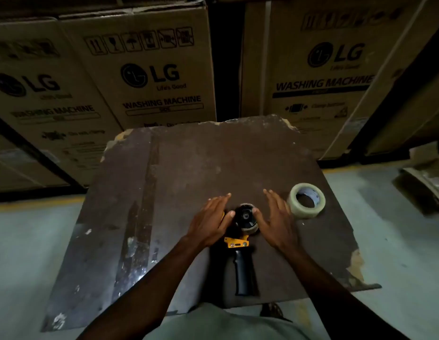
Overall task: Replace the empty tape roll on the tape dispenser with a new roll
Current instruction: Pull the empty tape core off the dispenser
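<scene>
A tape dispenser (239, 244) with a yellow frame and a black handle lies flat on the dark board (189, 163), handle toward me. On its hub sits the empty tape roll (246, 217), a thin grey ring. My left hand (211, 222) rests on the board at the roll's left, thumb touching it. On the roll's right lies my right hand (274, 217), fingers spread, its thumb against the ring. A new roll of clear tape (306, 201) lies flat on the board, just right of my right hand.
The worn board has chipped edges and lies low over a grey floor (397, 241). Large cardboard washing machine boxes (149, 69) stand close behind it. Some debris (424, 177) lies on the floor at far right.
</scene>
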`<state>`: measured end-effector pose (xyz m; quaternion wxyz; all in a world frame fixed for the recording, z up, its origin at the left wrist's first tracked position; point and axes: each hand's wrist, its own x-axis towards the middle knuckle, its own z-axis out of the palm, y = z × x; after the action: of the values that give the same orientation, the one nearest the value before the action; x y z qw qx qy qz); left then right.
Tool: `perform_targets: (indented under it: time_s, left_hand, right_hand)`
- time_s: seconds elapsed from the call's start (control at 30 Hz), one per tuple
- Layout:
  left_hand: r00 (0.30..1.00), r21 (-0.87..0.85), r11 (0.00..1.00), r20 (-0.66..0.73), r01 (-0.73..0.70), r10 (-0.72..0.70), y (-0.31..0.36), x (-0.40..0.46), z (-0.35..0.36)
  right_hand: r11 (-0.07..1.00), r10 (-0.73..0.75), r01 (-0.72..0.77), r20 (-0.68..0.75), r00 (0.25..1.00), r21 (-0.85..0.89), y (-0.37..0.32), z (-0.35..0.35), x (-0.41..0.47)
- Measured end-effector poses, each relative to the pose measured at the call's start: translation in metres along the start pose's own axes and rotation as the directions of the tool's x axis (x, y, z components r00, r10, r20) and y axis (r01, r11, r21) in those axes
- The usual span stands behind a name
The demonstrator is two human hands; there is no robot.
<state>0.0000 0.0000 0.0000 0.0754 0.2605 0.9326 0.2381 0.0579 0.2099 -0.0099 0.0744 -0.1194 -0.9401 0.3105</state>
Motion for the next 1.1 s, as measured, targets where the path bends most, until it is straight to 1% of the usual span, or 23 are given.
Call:
perform_targets:
  time_s: [0.07, 0.23, 0.37, 0.47, 0.6, 0.7, 0.77, 0.9, 1.1]
  left_hand:
    - [1.000, -0.004, 1.000, 0.025, -0.019, 0.019, -0.001, 0.008, 0.004]
    - [0.993, 0.026, 1.000, 0.122, -0.004, 0.001, -0.008, 0.033, 0.017]
    - [0.975, 0.061, 0.998, 0.219, 0.020, -0.033, -0.009, 0.051, 0.020]
    - [0.955, 0.104, 0.994, 0.293, 0.013, -0.043, -0.009, 0.059, 0.022]
    - [0.933, 0.157, 0.987, 0.353, 0.018, -0.073, -0.012, 0.067, 0.024]
    - [0.928, 0.167, 0.985, 0.359, 0.038, -0.097, -0.010, 0.071, 0.024]
    - [0.918, 0.155, 0.985, 0.375, 0.075, -0.128, -0.008, 0.075, 0.024]
    - [0.874, 0.034, 0.982, 0.451, 0.187, -0.182, -0.012, 0.084, 0.028]
    - [0.823, 0.002, 0.966, 0.523, 0.260, -0.223, -0.015, 0.089, 0.030]
  right_hand:
    - [0.998, 0.048, -0.049, 0.050, 0.998, 0.031, 0.006, 0.005, -0.003]
    - [0.986, 0.147, -0.156, 0.150, 0.978, 0.050, 0.016, 0.021, -0.011]
    - [0.973, 0.188, -0.210, 0.202, 0.961, 0.093, 0.016, 0.025, -0.010]
    - [0.961, 0.215, -0.253, 0.271, 0.938, 0.112, 0.024, 0.032, -0.005]
    - [0.916, 0.227, -0.312, 0.315, 0.921, 0.251, 0.040, 0.046, 0.008]
    - [0.866, 0.269, -0.374, 0.320, 0.908, 0.331, 0.039, 0.044, 0.013]
    - [0.845, 0.272, -0.388, 0.327, 0.905, 0.369, 0.033, 0.040, 0.016]
    - [0.850, 0.240, -0.353, 0.309, 0.920, 0.390, 0.027, 0.035, 0.022]
    - [0.847, 0.204, -0.330, 0.317, 0.926, 0.417, 0.033, 0.041, 0.026]
